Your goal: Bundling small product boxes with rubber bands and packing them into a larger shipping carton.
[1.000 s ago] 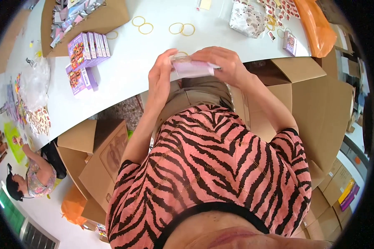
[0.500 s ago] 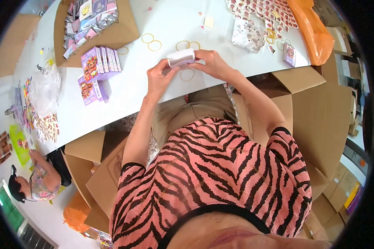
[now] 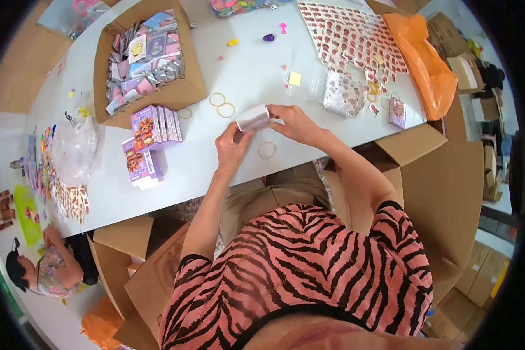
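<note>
A small carton (image 3: 254, 119), white inside and purple outside, is held between my two hands above the table. My left hand (image 3: 232, 147) grips its left side, thumb in front. The fingers of my right hand (image 3: 295, 124) close on its right end. On the table just below lies a rubber band (image 3: 266, 150), touching neither hand; more rubber bands (image 3: 222, 105) lie beyond my left hand. To the left stands a row of purple printed cartons (image 3: 155, 126), with flatter purple cartons (image 3: 142, 166) in front of them.
A cardboard box (image 3: 196, 87) full of small packets stands far left. Sticker sheets (image 3: 356, 38), a clear bag of printed pieces (image 3: 344, 96), one purple carton (image 3: 397, 112) and an orange bag (image 3: 423, 64) lie right. Open cardboard boxes (image 3: 443, 198) flank me. A co-worker (image 3: 58, 262) is at the left.
The view has shifted, so the table sits lower and more of its far side shows. The carton stays in both hands, now slightly more tilted.
</note>
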The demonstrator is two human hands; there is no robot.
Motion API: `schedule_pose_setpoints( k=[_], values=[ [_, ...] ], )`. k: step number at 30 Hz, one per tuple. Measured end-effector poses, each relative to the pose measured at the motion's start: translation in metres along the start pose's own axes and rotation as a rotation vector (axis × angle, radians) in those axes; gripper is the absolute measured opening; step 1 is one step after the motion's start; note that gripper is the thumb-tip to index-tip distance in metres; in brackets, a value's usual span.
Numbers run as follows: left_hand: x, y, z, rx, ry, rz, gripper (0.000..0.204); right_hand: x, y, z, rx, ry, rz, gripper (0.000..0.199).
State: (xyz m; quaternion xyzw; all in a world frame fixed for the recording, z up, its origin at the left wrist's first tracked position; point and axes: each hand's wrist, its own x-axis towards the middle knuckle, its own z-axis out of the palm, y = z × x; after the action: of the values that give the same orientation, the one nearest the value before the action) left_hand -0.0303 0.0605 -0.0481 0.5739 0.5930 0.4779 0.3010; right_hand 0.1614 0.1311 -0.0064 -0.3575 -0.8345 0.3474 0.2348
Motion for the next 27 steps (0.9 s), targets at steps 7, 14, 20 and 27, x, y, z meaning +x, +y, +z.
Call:
schedule_pose_setpoints(
  k=[7,14,20,27],
  values=[
    [0.004,-0.005,0.004,-0.102,0.039,0.042,0.021,0.067,-0.014,-0.040,0.136,0.079,-0.074,0.037],
    [0.001,-0.004,0.000,-0.091,0.058,-0.037,0.026,0.146,0.036,-0.070,-0.272,0.150,-0.106,0.029],
    [0.004,-0.007,0.008,-0.070,0.013,-0.052,0.028,0.174,0.163,-0.135,-0.553,0.263,0.090,0.033],
    [-0.001,-0.011,0.005,-0.053,0.010,-0.106,0.028,0.203,0.198,-0.122,-0.750,0.145,0.293,0.034]
  ],
)
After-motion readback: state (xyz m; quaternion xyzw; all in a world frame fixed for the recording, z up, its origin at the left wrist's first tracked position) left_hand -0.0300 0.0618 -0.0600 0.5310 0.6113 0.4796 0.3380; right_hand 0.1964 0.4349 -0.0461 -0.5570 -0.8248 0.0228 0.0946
